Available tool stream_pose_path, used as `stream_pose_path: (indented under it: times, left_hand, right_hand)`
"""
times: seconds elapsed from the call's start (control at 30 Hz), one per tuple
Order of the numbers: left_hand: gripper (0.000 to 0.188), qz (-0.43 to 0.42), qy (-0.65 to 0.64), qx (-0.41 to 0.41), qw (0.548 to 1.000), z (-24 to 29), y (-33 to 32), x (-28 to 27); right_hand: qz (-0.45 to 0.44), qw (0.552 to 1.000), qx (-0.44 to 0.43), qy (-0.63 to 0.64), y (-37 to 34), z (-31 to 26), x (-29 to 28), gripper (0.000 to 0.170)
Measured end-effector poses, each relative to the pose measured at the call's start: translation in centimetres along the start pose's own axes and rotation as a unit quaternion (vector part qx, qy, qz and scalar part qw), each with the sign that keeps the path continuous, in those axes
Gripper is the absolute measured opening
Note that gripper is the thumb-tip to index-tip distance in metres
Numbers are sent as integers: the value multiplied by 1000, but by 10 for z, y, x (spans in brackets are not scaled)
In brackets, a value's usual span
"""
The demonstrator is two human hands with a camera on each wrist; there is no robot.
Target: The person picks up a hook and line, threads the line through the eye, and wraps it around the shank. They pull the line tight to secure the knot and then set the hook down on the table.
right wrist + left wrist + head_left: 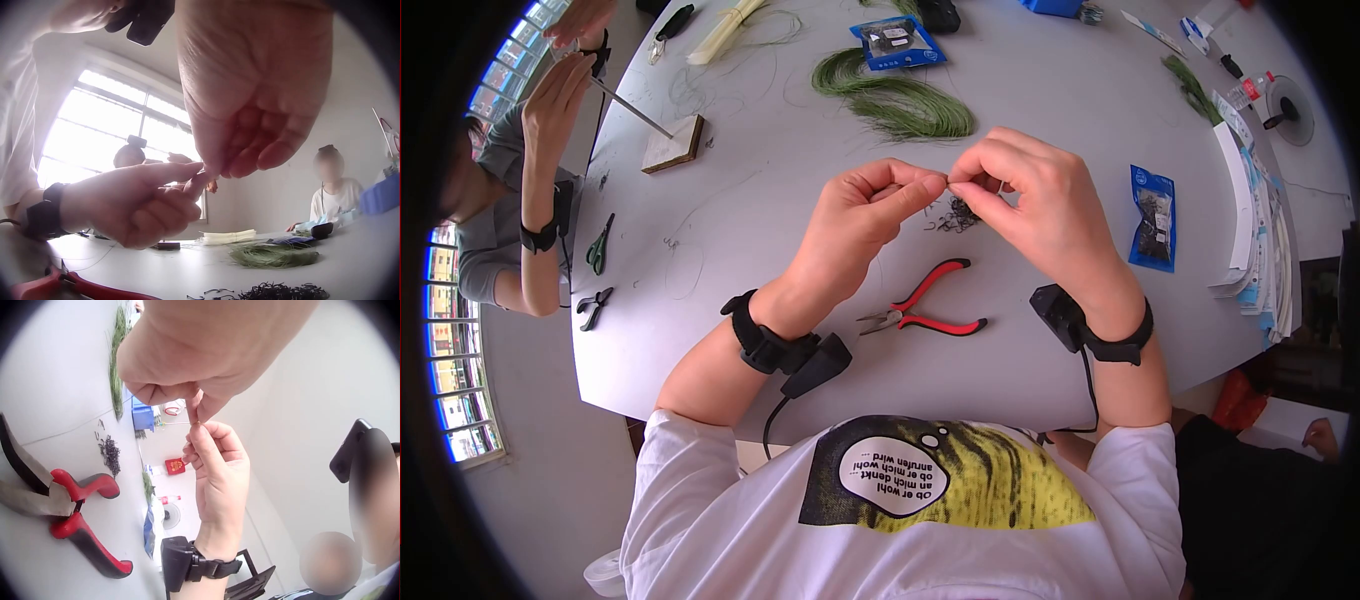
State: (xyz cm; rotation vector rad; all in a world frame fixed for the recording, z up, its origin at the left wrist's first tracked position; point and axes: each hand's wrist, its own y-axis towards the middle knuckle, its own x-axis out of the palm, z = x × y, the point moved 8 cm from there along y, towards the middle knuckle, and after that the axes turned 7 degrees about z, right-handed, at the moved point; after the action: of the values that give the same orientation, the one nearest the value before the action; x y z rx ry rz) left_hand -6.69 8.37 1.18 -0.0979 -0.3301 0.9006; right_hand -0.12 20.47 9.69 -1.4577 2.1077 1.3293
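Observation:
Over the table, the left hand (862, 218) and right hand (1040, 190) meet fingertip to fingertip. Each pinches between thumb and forefinger at a tiny thing (197, 424), mostly hidden by the fingertips; I cannot tell what it is. Just below them lies a small heap of black curled bits (958, 216), dark and hook-like in the right wrist view. Long-nose pliers (930, 305) with red and black handles lie on the table between the forearms, handles spread and nose pointing left.
Beyond the hands lies a coil of thin green strands (890, 100), beside a blue packet (897, 42). Another blue packet (1152, 218) is at right. A wooden block with a rod (672, 146), green-handled scissors (600, 246) and small pliers (594, 308) lie left, near another person (510, 200).

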Motion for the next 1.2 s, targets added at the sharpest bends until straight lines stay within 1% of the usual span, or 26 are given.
stream_pose_path:
  times: [0.07,0.17,0.23,0.47,0.57,0.67,0.73,1.0,1.07,1.13,1.2]
  left_hand:
    - [17,0,2,10,1000,0,1,0]
    - [17,0,-2,6,1000,-1,1,-1]
    - [17,2,-3,8,1000,0,1,-1]
    - [18,14,1,15,1000,0,1,-1]
    - [18,16,13,17,1000,1,1,-1]
    - [18,8,5,18,1000,1,1,-1]
    - [18,5,6,18,1000,3,0,0]
    - [18,-5,13,20,1000,4,-1,1]
    - [18,-12,15,39,999,7,-2,3]
    - [18,-13,8,41,999,7,-2,3]
    - [18,-15,1,44,999,7,-2,3]
  right_hand:
    - [-2,1000,1,-2,0,-1,-1,8]
    - [-28,999,20,4,1,0,1,6]
    - [-9,1000,11,-5,1,0,-1,9]
    - [-16,1000,8,-25,1,-2,-1,10]
    - [-2,1000,15,-14,2,-6,-4,10]
    - [7,1000,-7,-4,2,-7,-3,10]
    - [8,999,-26,-21,2,-7,-2,9]
    - [5,999,-26,-23,1,-8,-3,9]
    - [6,999,-28,-23,1,-9,-4,9]
    - [-17,999,-31,-28,1,-10,-3,9]
    - [-18,999,-29,-26,1,-9,-2,9]
